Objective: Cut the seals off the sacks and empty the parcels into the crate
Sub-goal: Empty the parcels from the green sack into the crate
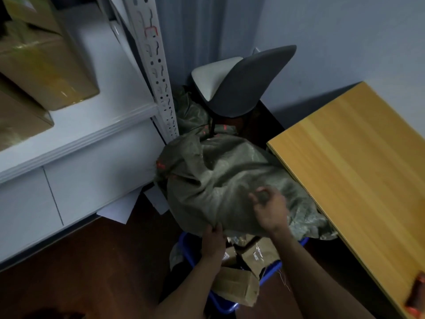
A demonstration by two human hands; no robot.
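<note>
A grey-green woven sack (213, 180) with red markings lies tipped over a blue crate (220, 302). My left hand (213, 238) pinches the sack's lower edge just above the crate. My right hand (269, 208) grips a bunch of the sack's fabric further right and higher. Brown cardboard parcels (236, 286) and plastic-wrapped packets (262, 249) lie inside the crate below the sack's mouth. A second sack (190, 116) sits behind, partly hidden by a chair.
A white metal shelf rack (92, 125) with cardboard boxes (46, 65) stands at the left. A grey chair (241, 84) is behind the sacks. A wooden table (358, 176) is at the right, with a red-brown tool (416, 293) near its edge. White paper sheets (122, 208) lie on the floor.
</note>
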